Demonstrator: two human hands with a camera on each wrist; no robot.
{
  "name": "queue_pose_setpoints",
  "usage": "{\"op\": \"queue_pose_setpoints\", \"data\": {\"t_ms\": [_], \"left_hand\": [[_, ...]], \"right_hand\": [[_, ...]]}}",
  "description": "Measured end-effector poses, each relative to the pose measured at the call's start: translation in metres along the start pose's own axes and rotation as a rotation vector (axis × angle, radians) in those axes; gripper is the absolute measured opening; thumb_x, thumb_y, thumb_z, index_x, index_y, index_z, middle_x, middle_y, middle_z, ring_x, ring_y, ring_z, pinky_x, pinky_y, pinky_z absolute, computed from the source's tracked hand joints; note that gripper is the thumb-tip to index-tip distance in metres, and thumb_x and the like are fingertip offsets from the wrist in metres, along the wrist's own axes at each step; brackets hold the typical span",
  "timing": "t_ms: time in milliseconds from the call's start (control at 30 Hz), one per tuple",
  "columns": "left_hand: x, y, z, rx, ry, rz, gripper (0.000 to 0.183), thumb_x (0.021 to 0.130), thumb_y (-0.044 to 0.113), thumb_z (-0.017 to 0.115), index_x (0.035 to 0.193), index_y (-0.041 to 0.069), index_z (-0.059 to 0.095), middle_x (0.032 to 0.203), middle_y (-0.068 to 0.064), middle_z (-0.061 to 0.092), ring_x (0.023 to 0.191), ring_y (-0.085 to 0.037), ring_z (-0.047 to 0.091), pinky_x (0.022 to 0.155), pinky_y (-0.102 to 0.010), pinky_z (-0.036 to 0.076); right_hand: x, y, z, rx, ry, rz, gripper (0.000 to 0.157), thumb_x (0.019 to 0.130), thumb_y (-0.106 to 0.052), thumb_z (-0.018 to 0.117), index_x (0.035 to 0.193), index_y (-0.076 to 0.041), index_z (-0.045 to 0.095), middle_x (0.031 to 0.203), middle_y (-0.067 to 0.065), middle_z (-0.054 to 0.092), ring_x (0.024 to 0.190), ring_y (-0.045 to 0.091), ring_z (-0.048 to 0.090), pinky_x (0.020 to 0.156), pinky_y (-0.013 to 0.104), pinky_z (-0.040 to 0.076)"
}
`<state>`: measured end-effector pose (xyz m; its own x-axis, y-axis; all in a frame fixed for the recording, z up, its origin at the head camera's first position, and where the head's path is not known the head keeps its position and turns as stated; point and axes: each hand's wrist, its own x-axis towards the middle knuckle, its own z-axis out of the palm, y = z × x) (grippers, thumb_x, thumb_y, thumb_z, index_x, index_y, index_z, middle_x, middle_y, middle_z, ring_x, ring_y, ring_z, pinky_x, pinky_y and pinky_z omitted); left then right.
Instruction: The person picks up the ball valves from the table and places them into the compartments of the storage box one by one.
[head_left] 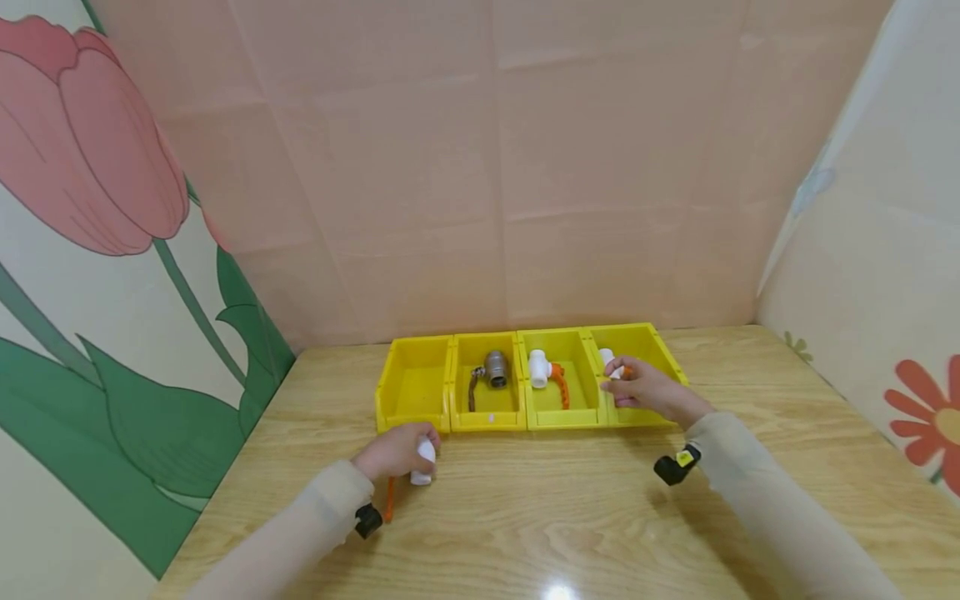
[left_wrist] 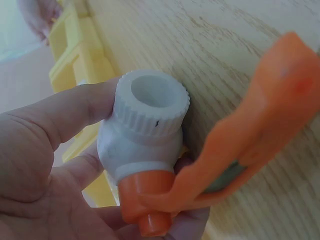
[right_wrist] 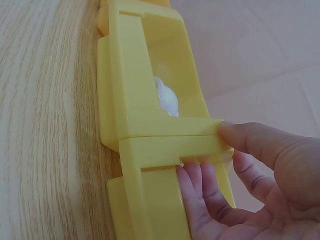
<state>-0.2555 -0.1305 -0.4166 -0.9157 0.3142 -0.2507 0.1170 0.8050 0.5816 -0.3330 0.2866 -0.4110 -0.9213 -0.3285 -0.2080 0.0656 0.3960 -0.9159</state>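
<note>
A white plastic valve [left_wrist: 145,120] with an orange lever handle [left_wrist: 260,115] is in my left hand [head_left: 401,450], pinched by thumb and fingers around its body. In the left wrist view its round open end faces the camera. My left hand is just in front of the leftmost yellow bin [head_left: 412,383]. My right hand [head_left: 648,387] reaches over the rightmost bin [head_left: 641,333]. Its thumb overlaps the divider wall [right_wrist: 175,127] and the other fingers bend beside it, with nothing visible between them. Another white valve [head_left: 606,357] in that bin is partly hidden by these fingers.
Four yellow bins stand in a row against the pink backdrop [head_left: 495,167]. A dark metal fitting [head_left: 496,368] lies in the second from the left. A white valve [head_left: 538,368] with an orange handle lies in the third. Below is the wooden table [head_left: 525,517].
</note>
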Motion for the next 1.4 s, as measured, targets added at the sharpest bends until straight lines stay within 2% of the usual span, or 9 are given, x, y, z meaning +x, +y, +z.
{"op": "queue_pose_setpoints", "data": {"t_ms": [267,500,600,767,933,1067,1267,1333,1400], "left_hand": [[0.005,-0.003,-0.001,-0.102,-0.023,0.016,0.022,0.081,0.004,0.075,0.099,0.006,0.062,0.094,-0.008,0.060,0.078,-0.020,0.054,0.067,-0.030,0.048],[0.009,-0.008,-0.011,-0.322,-0.085,0.037,0.027,0.083,0.002,0.071,0.107,-0.002,0.059,0.098,-0.012,0.058,0.080,-0.020,0.054,0.066,-0.030,0.049],[0.013,-0.007,-0.023,-0.383,-0.097,0.029,0.032,0.085,0.008,0.071,0.113,0.000,0.058,0.101,-0.013,0.057,0.079,-0.020,0.055,0.064,-0.028,0.049],[0.022,0.002,-0.053,-0.489,-0.094,-0.002,0.037,0.089,0.016,0.068,0.122,0.005,0.055,0.113,-0.015,0.056,0.089,-0.024,0.059,0.073,-0.033,0.053],[0.035,0.015,-0.087,-0.614,-0.035,0.022,0.035,0.093,0.017,0.063,0.125,0.008,0.050,0.120,-0.015,0.052,0.094,-0.026,0.056,0.072,-0.032,0.052],[0.048,0.024,-0.111,-0.682,0.005,0.032,0.027,0.095,0.016,0.060,0.120,0.015,0.051,0.123,-0.012,0.048,0.096,-0.025,0.052,0.069,-0.030,0.051],[0.069,0.032,-0.132,-0.668,-0.016,-0.003,0.028,0.095,0.017,0.060,0.120,0.016,0.048,0.124,-0.011,0.046,0.095,-0.025,0.051,0.069,-0.029,0.049],[0.080,0.029,-0.136,-0.645,-0.041,0.010,0.032,0.094,0.019,0.061,0.122,0.015,0.048,0.123,-0.013,0.047,0.094,-0.026,0.051,0.068,-0.031,0.049],[0.099,0.018,-0.139,-0.623,-0.069,0.027,0.035,0.092,0.023,0.065,0.123,0.016,0.049,0.121,-0.012,0.049,0.093,-0.026,0.052,0.070,-0.033,0.050]], "right_hand": [[-0.001,-0.003,-0.001,0.006,-0.004,-0.002,0.036,0.097,-0.021,0.059,0.120,-0.003,0.039,0.095,0.008,0.049,0.081,0.019,0.056,0.074,0.024,0.054],[-0.001,-0.003,0.000,0.008,-0.008,-0.009,0.036,0.097,-0.021,0.059,0.120,-0.002,0.039,0.095,0.008,0.049,0.082,0.017,0.056,0.075,0.024,0.054],[-0.001,-0.003,-0.001,0.004,-0.002,-0.008,0.036,0.097,-0.021,0.059,0.120,-0.002,0.039,0.093,0.007,0.048,0.081,0.017,0.056,0.074,0.024,0.054],[-0.003,-0.004,-0.001,-0.011,0.000,-0.015,0.037,0.097,-0.020,0.059,0.121,-0.001,0.039,0.090,0.005,0.047,0.079,0.016,0.056,0.072,0.024,0.053],[-0.003,-0.004,-0.001,-0.008,0.001,-0.015,0.037,0.097,-0.021,0.060,0.120,-0.001,0.039,0.089,0.005,0.047,0.078,0.016,0.056,0.072,0.024,0.054],[-0.002,-0.002,0.000,0.003,0.002,-0.015,0.036,0.096,-0.020,0.060,0.119,0.000,0.040,0.087,0.005,0.047,0.077,0.016,0.056,0.072,0.024,0.054],[0.000,0.002,0.000,0.014,-0.003,-0.028,0.035,0.096,-0.020,0.061,0.118,-0.001,0.040,0.087,0.006,0.048,0.076,0.017,0.056,0.071,0.024,0.054],[0.000,0.003,0.000,0.012,-0.006,-0.032,0.036,0.096,-0.021,0.061,0.119,-0.001,0.040,0.089,0.007,0.049,0.077,0.017,0.057,0.072,0.025,0.055],[-0.001,0.003,0.000,0.013,-0.003,-0.032,0.037,0.096,-0.022,0.062,0.119,-0.002,0.041,0.091,0.008,0.050,0.078,0.017,0.057,0.073,0.025,0.055]]}}
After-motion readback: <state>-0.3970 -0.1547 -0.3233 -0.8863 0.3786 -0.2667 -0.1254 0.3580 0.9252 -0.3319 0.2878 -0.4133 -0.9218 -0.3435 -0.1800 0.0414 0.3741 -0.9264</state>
